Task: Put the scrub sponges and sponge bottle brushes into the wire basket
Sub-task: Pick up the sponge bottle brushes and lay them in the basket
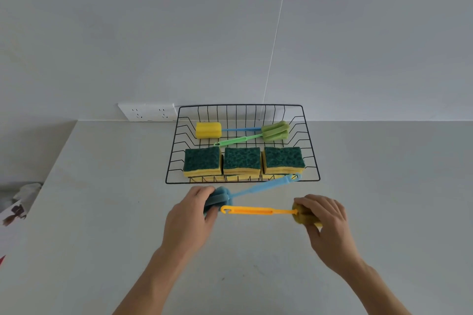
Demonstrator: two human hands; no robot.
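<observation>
A black wire basket sits on the counter against the wall. Inside lie green-topped yellow scrub sponges in three stacks along its front. Behind them rest a brush with a yellow sponge head and a green bottle brush. In front of the basket, my left hand grips the sponge head of a blue bottle brush, whose handle tip reaches the basket's front rim. My right hand holds the sponge head of a yellow-handled bottle brush, its handle pointing left.
A white double wall socket is mounted left of the basket. The pale counter ends at an edge on the left, where crumpled white material and printed paper lie below. Tiled wall rises behind.
</observation>
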